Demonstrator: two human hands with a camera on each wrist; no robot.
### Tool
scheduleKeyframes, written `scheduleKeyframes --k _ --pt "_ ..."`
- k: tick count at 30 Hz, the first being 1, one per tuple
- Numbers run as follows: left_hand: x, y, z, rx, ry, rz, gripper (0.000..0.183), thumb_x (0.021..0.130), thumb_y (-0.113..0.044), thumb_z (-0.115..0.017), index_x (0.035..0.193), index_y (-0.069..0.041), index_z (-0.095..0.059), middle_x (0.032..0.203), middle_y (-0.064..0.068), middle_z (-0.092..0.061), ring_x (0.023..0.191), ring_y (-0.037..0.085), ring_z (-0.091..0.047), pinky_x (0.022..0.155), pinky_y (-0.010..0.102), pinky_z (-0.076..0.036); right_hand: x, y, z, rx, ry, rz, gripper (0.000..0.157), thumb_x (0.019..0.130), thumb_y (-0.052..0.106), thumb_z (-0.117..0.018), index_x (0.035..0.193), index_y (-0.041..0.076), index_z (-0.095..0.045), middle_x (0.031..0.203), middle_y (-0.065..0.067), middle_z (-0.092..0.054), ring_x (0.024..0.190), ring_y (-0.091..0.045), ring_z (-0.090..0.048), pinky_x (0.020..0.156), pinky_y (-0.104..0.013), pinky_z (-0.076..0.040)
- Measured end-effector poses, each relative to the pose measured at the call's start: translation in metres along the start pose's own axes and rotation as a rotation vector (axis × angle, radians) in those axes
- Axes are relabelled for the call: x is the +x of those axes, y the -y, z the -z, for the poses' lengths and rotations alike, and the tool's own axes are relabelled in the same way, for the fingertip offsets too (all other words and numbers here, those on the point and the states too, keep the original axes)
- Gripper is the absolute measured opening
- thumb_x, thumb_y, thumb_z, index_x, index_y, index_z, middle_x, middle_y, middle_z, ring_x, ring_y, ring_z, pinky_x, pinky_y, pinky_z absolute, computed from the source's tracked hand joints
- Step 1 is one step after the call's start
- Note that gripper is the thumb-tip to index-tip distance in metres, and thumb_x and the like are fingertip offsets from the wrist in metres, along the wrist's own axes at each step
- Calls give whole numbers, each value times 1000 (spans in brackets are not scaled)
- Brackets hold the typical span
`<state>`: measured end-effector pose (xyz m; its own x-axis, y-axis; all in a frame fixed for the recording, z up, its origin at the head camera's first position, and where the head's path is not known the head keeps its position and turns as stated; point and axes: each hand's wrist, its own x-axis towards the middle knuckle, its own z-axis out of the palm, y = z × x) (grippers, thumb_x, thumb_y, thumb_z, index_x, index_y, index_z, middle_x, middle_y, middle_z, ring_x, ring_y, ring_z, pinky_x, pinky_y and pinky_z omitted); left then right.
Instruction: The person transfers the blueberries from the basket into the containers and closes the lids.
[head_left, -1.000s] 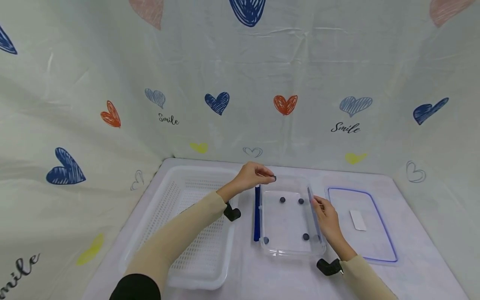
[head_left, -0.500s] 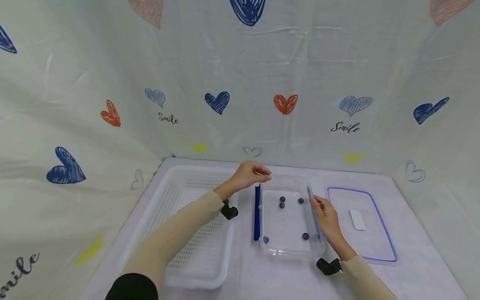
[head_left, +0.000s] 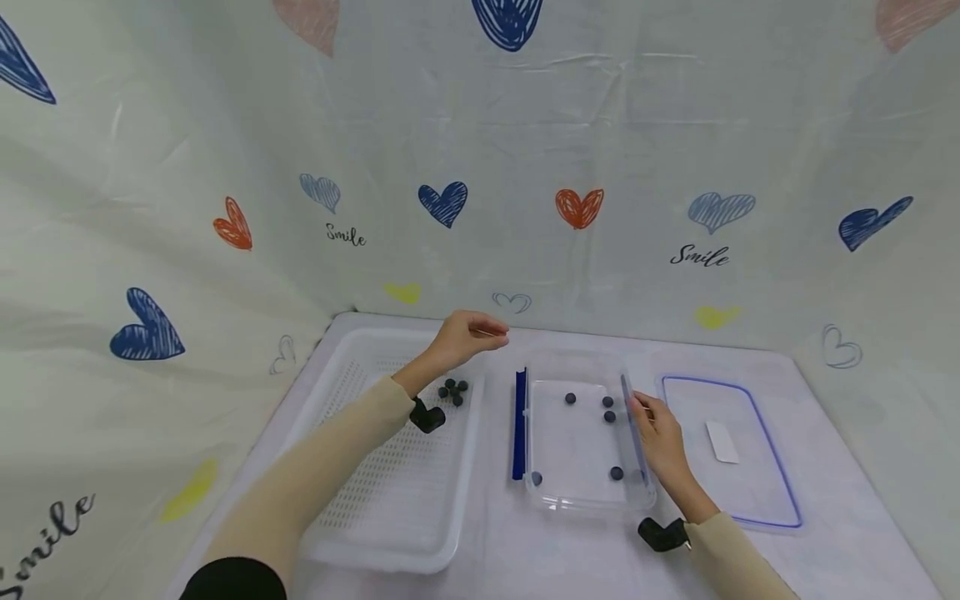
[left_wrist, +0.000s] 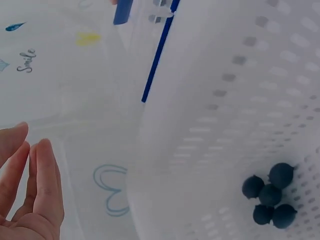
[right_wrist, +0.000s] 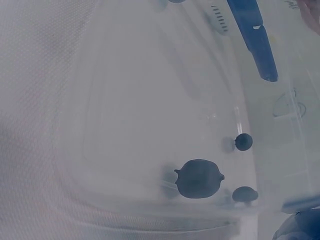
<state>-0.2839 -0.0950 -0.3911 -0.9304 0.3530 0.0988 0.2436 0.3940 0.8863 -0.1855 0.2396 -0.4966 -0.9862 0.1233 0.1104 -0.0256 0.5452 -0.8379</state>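
A clear plastic box [head_left: 570,450] with raised blue side latches has several small dark balls with tiny nubs in it, such as one ball [head_left: 617,473] near its front. My right hand [head_left: 660,433] grips the box's right side by the upright latch [head_left: 633,429]. My left hand [head_left: 472,333] hovers over the far right corner of a white perforated basket [head_left: 459,533], nothing between its fingers. In the left wrist view its thumb and fingertips [left_wrist: 44,150] stand apart. Below it, more dark balls [left_wrist: 270,194] cluster on the basket floor.
A clear lid [head_left: 757,492] with a blue rim lies right of the box, a white rectangle [head_left: 722,442] showing on it. The box's left blue latch [head_left: 519,425] hangs open toward the basket. A heart-printed sheet hangs behind the table.
My left hand let go of a dark ball into the box, then moved left over the basket. A ball in the box has shifted right. The right hand has stayed on the box.
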Motion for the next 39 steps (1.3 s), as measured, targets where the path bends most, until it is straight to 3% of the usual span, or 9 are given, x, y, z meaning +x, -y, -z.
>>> scheduleKeyframes --k 5,10,22,39 --pt "-7 12 12 24 -33 -5 24 91 -17 -76 111 -4 -74 108 7 -72 99 21 -68 89 35 -55 0 -2 0 -12 -15 22 52 109 31 -42 141 -10 -46 131 -31 -53 117 -44 -54 95 -58 -46" --pt "-17 29 20 46 -52 33 25 90 -17 -77 110 -3 -74 110 9 -72 100 25 -67 89 38 -55 -4 -3 -2 -22 -30 33 50 109 28 -43 140 -11 -46 129 -31 -53 115 -45 -54 94 -58 -46" --pt "-31 65 35 102 -37 113 32 89 -16 -77 114 4 -71 108 12 -72 99 27 -68 88 42 -55 -4 -5 -1 -22 -38 37 51 109 29 -43 140 -12 -45 131 -32 -51 116 -46 -53 94 -59 -46" --pt "-46 108 38 158 -40 160 27 86 -12 -80 105 5 -73 97 11 -74 91 26 -70 81 38 -57 -1 -3 -3 -4 -20 31 52 109 30 -42 141 -12 -45 132 -31 -51 118 -45 -52 96 -59 -45"
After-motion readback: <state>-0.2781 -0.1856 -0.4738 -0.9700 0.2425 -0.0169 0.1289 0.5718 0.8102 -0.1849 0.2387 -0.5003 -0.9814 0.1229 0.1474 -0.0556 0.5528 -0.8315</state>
